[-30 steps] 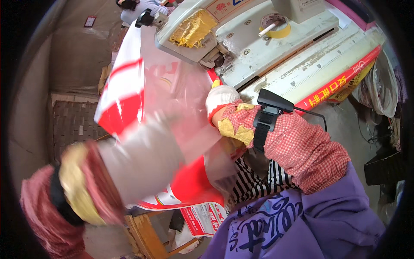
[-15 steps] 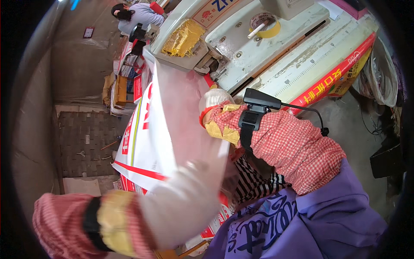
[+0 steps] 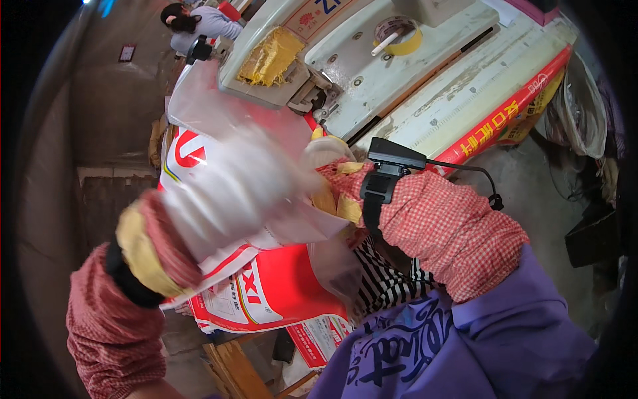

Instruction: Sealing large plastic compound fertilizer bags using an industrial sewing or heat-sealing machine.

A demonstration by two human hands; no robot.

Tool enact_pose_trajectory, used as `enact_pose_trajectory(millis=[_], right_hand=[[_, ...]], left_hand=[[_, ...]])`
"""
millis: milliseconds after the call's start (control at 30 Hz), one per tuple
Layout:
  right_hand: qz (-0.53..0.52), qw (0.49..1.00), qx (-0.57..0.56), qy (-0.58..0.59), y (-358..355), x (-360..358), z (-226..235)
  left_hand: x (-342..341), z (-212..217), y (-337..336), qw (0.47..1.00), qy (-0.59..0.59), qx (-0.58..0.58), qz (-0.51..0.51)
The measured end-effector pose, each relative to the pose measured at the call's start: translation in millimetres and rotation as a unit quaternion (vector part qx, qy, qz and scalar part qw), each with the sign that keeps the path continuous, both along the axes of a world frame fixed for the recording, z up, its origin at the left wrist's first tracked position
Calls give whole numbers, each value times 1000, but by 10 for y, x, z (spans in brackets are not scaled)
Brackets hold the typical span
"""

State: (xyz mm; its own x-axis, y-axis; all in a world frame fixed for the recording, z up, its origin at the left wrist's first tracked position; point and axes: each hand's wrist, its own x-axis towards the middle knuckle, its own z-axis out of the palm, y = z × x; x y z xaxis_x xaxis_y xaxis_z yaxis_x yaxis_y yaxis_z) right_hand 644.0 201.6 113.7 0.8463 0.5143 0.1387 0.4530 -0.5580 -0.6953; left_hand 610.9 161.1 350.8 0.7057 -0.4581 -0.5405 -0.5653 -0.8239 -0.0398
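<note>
My left hand (image 3: pixel 239 186), in a white glove, is smeared by motion over a red and white printed plastic bag (image 3: pixel 299 269); its fingers cannot be made out. A translucent plastic sheet (image 3: pixel 199 100) spreads beyond it, beneath the head of an industrial sewing machine (image 3: pixel 345 83). Close to the machine's needle area, my right hand (image 3: pixel 329 151) rests on the edge of the plastic, also white-gloved. Its fingers are hidden by the wrist and checked sleeve. A black device is strapped to the right wrist.
A yellow tape roll (image 3: pixel 410 44) with a white stick lies on the machine bed. Red printed trim (image 3: pixel 478 136) runs along the table edge. More printed bags (image 3: pixel 319 339) and a wooden frame (image 3: pixel 236 372) are below. A person (image 3: pixel 203 30) sits at the far left.
My left hand has moved up and away from me, across the bag. The plastic has shifted and folded, showing a red bag face below. My right hand stays nearly in place.
</note>
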Motion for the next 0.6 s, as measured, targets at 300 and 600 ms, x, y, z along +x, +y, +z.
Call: enact_pose_trajectory(millis=[300, 600], right_hand=[[20, 999, 36, -24, -557, -48, -206], [215, 968, -60, 112, -793, 270, 752]], left_hand=[[-885, -310, -709, 989, -62, 75, -113], [-339, -901, 158, 983, -136, 55, 108]])
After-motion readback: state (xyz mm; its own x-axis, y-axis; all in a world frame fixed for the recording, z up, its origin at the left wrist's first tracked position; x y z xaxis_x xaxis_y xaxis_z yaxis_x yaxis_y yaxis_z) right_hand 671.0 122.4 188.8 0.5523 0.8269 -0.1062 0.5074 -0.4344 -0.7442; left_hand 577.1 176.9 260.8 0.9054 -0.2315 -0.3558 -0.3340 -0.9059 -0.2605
